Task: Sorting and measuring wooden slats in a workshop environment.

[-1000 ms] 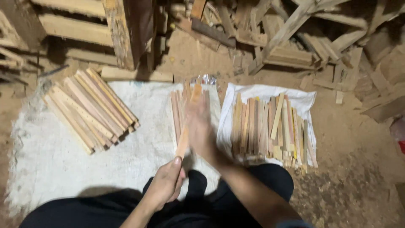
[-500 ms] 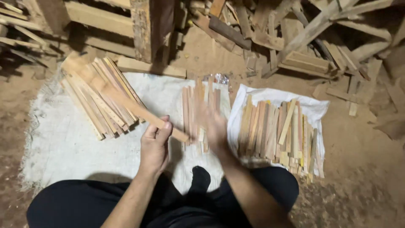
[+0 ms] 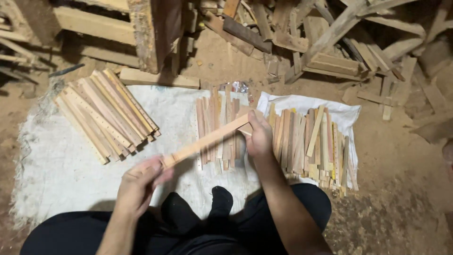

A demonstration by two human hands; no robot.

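A long pale wooden slat [image 3: 207,140] lies slanted between my two hands above a white cloth [image 3: 61,174]. My left hand [image 3: 139,186] grips its lower left end. My right hand [image 3: 258,137] pinches its upper right end. Under the slat a loose row of slats [image 3: 218,120] lies on the cloth. A neat stack of slats [image 3: 106,113] sits to the left. Another spread of slats [image 3: 311,141] lies on a white sack [image 3: 347,113] to the right.
A jumble of scrap wood [image 3: 325,42] fills the far side, with a thick wooden post [image 3: 151,33] at the back left. Bare dirt ground [image 3: 401,198] surrounds the cloths. My crossed legs in black trousers [image 3: 198,226] are at the bottom.
My left hand had carried a slat out over the left stack; it has come back to the middle. My right hand now holds that slat's far end.
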